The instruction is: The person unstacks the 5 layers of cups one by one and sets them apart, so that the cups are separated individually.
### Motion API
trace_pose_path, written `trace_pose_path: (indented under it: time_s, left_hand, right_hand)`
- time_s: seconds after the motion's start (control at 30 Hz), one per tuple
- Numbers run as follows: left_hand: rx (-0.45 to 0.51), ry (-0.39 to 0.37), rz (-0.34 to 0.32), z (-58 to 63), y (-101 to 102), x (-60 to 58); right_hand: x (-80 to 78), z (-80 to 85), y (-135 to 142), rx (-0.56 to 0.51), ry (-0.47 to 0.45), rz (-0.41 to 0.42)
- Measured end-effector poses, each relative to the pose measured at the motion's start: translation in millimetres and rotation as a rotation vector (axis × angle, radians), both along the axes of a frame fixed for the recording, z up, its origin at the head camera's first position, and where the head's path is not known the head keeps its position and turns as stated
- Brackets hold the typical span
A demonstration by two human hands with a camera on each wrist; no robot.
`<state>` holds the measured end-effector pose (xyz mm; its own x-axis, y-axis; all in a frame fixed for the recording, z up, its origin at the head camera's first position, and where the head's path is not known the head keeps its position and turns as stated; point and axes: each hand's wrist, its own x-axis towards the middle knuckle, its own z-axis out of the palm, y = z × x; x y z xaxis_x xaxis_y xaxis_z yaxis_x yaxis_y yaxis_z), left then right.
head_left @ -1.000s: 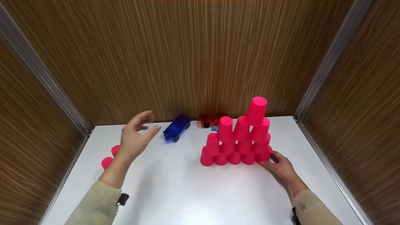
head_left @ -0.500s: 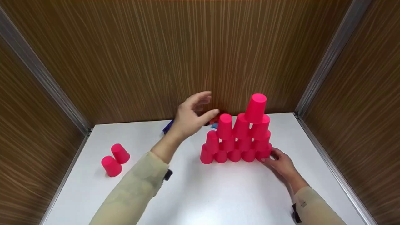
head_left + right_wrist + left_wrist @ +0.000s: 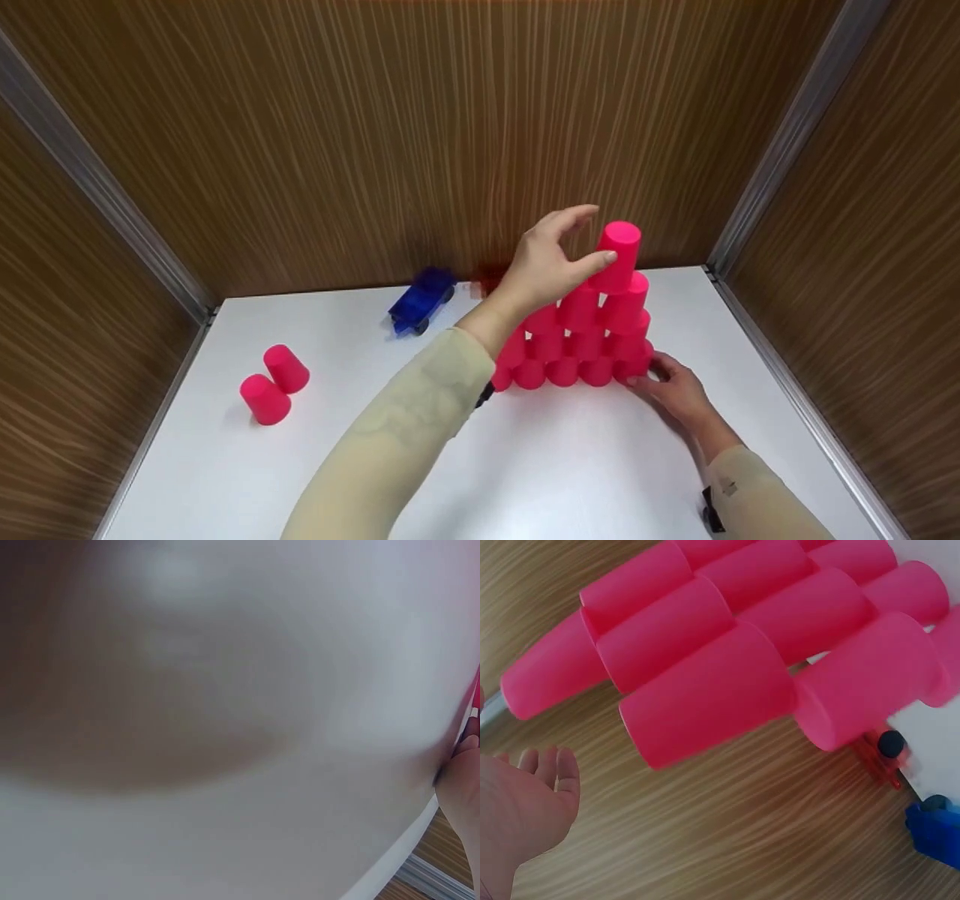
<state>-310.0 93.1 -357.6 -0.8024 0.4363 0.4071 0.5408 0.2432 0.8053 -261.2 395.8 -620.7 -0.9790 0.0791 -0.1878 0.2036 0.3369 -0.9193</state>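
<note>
Pink cups stand upside down in a tiered stack (image 3: 562, 373), a single top cup (image 3: 624, 236) being the highest. My left hand (image 3: 551, 262) is raised just left of that cup, thumb and fingers spread. In the head view its thumb overlaps the cup, but the left wrist view has this hand (image 3: 536, 799) apart from the cups. Down at the stack's right end, my right hand (image 3: 681, 394) holds the bottom corner cup (image 3: 631, 365) between thumb and fingers. The left forearm hides the stack's left side. Only a sliver of the right hand (image 3: 463, 780) shows in the right wrist view.
Two more pink cups, one nearer (image 3: 265, 401) and one farther (image 3: 286, 369), stand upside down at the left. A blue toy car (image 3: 421, 300) sits by the back wall. Behind the stack is a red toy vehicle (image 3: 877, 757). Wood-patterned walls (image 3: 420, 135) enclose the white table (image 3: 187, 480).
My left hand has swept right, from above the left of the table across to the top cup. The right hand stays at the bottom corner cup.
</note>
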Motion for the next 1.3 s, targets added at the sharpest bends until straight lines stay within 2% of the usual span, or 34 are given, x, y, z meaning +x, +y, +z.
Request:
trace_pose_path:
  time_s: [0.23, 0.4, 0.53, 0.9, 1.07, 1.3]
  left_hand:
    - [-0.014, -0.029, -0.002, 0.1, 21.0, -2.1]
    - [-0.006, -0.057, 0.001, -2.2, 25.6, 1.3]
    - [-0.012, -0.055, 0.013, -3.1, 24.5, 1.8]
    - [-0.013, -0.081, 0.027, -9.1, 22.4, -1.3]
    - [0.003, -0.066, 0.016, -7.8, 20.1, 1.2]
    - [0.036, -0.018, 0.016, -4.6, -0.3, 5.8]
  right_hand:
    - [5.2, 1.5, -6.8, -0.071, 0.001, 0.002]
    - [5.9, -0.2, -8.0, -0.003, 0.021, 0.008]
    - [2.6, -2.4, -9.4, 0.047, 0.028, 0.009]
    - [-2.1, -5.4, -12.1, 0.029, 0.014, 0.017]
    - [-2.6, -6.4, -10.4, 0.018, 0.014, 0.017]
    - [-3.9, -5.4, -10.3, 0.014, 0.008, 0.022]
